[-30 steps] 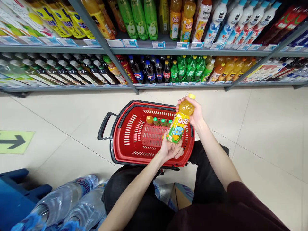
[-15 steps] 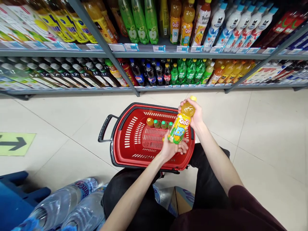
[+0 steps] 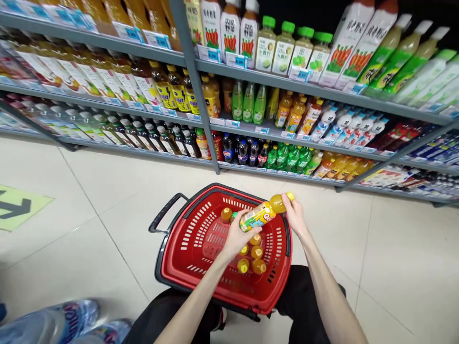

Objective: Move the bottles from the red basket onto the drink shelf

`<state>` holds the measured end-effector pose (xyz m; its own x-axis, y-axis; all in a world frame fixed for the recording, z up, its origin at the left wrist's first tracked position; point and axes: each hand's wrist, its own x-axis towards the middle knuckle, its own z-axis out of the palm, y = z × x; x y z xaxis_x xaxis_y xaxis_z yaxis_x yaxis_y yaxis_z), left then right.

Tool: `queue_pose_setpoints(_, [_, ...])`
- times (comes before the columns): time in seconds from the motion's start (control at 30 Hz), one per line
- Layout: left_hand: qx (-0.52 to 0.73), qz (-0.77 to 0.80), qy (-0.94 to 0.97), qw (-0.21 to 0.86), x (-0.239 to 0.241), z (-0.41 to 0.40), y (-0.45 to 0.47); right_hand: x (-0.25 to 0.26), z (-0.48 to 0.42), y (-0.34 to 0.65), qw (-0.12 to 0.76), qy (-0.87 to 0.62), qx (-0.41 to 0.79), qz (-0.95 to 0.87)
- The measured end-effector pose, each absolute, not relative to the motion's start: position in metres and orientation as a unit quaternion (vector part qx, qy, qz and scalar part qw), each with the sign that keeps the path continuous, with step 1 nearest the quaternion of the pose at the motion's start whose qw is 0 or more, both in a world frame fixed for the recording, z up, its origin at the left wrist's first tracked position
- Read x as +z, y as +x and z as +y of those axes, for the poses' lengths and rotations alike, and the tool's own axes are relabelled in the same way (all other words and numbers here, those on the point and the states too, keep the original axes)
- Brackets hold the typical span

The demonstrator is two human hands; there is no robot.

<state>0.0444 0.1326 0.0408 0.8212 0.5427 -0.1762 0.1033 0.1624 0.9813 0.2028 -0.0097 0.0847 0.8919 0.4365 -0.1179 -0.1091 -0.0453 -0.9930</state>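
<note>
A yellow-capped Qoo juice bottle (image 3: 261, 215) is held tilted above the red shopping basket (image 3: 175, 253), its cap end to the right. My left hand (image 3: 238, 234) wraps round the bottle's lower end. My right hand (image 3: 294, 210) grips the top by the yellow cap, fingers closed. Inside the basket, several small bottles (image 3: 256, 252) with orange and yellow caps stand at the right side. Another orange-capped bottle (image 3: 226, 214) stands at the back, beside a green cap (image 3: 234, 216) partly hidden by my left hand.
Drink shelves (image 3: 287, 134) run along the far side, filled with juice, soda and milk drinks. The basket's black handle (image 3: 167, 210) sticks out left. Large water bottles (image 3: 50, 322) lie at the lower left. A yellow floor arrow sign (image 3: 21, 206) is at the left.
The view has tipped up, showing more shelf. The bottle has turned from steep to nearly level. My right hand has moved up to its cap; my left now wraps round its lower end.
</note>
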Motion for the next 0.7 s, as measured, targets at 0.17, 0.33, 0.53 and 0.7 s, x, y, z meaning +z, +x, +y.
queue_pose_setpoints(0.17, [0.185,0.223,0.773,0.564,0.046,0.154,0.044,0.08,-0.023,0.208,0.689,-0.663,0.28,-0.083])
queue_pose_setpoints(0.33, [0.127,0.17,0.819,0.534,0.051,0.16,0.046,0.078,-0.019,0.208,0.703,-0.68,0.196,-0.069])
queue_pose_setpoints(0.53, [-0.047,0.089,0.923,0.371,0.056,0.173,0.028,0.092,-0.003,0.215,0.62,-0.762,0.024,-0.184])
queue_pose_setpoints(0.7, [-0.219,0.132,0.919,0.3,0.038,0.177,0.012,0.133,0.024,0.269,0.549,-0.785,-0.084,-0.273])
